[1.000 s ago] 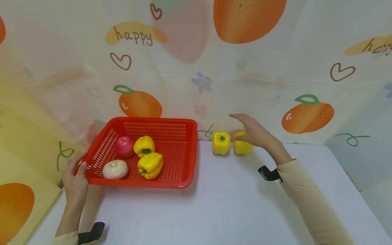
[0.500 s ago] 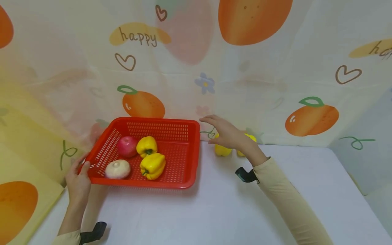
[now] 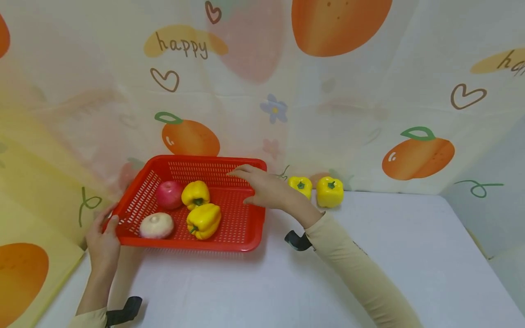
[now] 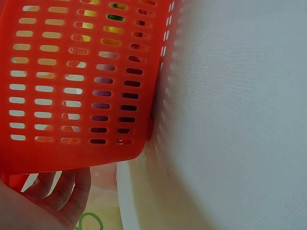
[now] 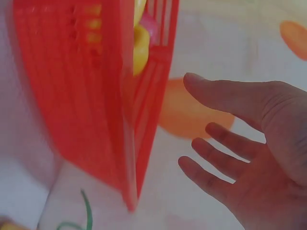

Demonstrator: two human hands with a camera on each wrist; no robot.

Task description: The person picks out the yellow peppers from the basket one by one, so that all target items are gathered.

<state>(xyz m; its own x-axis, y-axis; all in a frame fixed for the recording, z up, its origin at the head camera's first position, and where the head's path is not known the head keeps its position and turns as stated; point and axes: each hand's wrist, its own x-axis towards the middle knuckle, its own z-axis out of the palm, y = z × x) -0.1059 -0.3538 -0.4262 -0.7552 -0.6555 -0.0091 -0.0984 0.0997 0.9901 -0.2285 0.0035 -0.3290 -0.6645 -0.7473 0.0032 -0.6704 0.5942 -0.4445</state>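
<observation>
A red plastic basket [image 3: 172, 244] with slotted walls stands on the table at the left. Inside lie a red apple [image 3: 169, 195], a pale round bulb-like vegetable with a purplish underside [image 3: 156, 225], and two yellow bell peppers [image 3: 203, 222]. My left hand [image 3: 102, 241] grips the basket's left rim; in the left wrist view its fingers curl beneath that rim. Over the basket's right end hovers my right hand [image 3: 268, 187], fingers spread and nothing in them. The right wrist view shows the same open hand [image 5: 235, 148] beside the basket wall [image 5: 76, 110].
Two more yellow bell peppers stand outside the basket near the back of the white table [image 3: 262, 291]: one [image 3: 301, 186] partly behind my right forearm, the other [image 3: 330, 192] further right. A printed fabric backdrop [image 3: 348, 100] rises behind the table.
My right hand has travelled left, from in front of the two outer peppers to over the basket's right end. My left hand and the basket stay in place.
</observation>
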